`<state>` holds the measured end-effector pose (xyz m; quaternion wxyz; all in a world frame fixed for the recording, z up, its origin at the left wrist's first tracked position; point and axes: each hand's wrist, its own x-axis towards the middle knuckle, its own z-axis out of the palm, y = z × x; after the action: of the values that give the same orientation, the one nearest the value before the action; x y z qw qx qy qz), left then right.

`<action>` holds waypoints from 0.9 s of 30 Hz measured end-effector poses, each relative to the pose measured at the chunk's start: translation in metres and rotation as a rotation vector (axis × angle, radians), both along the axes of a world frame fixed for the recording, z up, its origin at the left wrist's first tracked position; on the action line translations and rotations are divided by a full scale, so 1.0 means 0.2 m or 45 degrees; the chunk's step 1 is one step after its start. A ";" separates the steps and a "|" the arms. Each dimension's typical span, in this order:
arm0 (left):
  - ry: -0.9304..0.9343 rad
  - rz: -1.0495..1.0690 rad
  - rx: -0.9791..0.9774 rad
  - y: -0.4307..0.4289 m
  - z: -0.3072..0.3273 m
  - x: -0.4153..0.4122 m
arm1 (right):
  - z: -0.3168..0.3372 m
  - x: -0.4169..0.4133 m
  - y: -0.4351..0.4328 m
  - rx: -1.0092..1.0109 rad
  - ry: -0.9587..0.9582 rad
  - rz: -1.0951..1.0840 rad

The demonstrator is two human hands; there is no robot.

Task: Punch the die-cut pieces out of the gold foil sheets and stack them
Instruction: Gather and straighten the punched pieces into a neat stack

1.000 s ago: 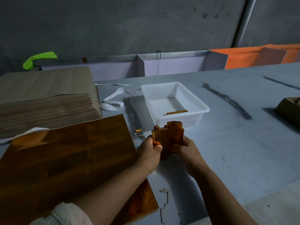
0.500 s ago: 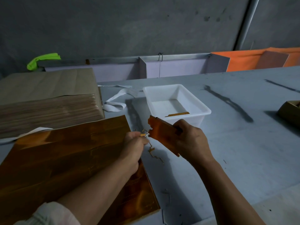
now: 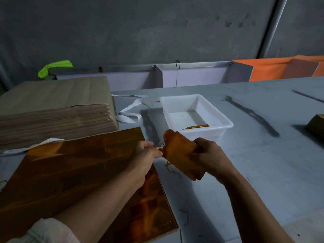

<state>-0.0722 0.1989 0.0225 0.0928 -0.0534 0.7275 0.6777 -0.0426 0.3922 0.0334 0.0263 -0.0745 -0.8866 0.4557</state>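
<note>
My right hand (image 3: 208, 157) grips a thick bundle of gold foil pieces (image 3: 180, 155), held tilted above the table. At the bundle's left edge my left hand (image 3: 145, 155) pinches a small scrap of foil trim (image 3: 159, 147). A large stack of gold foil sheets (image 3: 73, 172) lies flat at the front left, partly under my left forearm. Behind the bundle stands a white plastic tray (image 3: 226, 122) with one narrow gold strip (image 3: 198, 127) in it.
A tall pile of brown paper sheets (image 3: 52, 113) sits at the back left. White strapping (image 3: 129, 113) lies between it and the tray. Thin foil scraps (image 3: 172, 170) lie on the grey table below the bundle. A brown box (image 3: 317, 123) is at the right edge.
Both hands held the bundle upright together a second ago. My right hand now holds it alone, tilted, and my left hand has shifted to its left edge and pulls trim from it.
</note>
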 end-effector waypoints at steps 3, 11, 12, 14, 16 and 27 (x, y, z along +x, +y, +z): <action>-0.058 -0.160 0.114 -0.05 0.06 -0.02 | 0.04 0.02 0.00 -0.133 -0.079 0.132; -0.146 -0.234 0.106 -0.12 0.08 -0.01 | 0.03 0.02 -0.04 -0.481 -0.154 0.214; -0.154 -0.171 0.171 -0.12 0.07 -0.01 | 0.02 0.02 -0.04 -0.636 -0.127 0.159; -0.185 -0.037 0.328 -0.12 0.05 -0.03 | 0.00 0.03 -0.03 -0.964 -0.109 0.092; -0.225 0.061 0.490 -0.11 0.03 -0.03 | -0.01 0.04 -0.04 -1.203 -0.133 0.106; -0.261 -0.070 0.445 -0.02 -0.02 0.05 | -0.02 0.00 -0.19 -1.034 0.174 -0.282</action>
<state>-0.0630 0.1949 0.0188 0.1926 -0.0854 0.5866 0.7820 -0.0434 0.3544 0.0285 0.1024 -0.1431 -0.6179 0.7663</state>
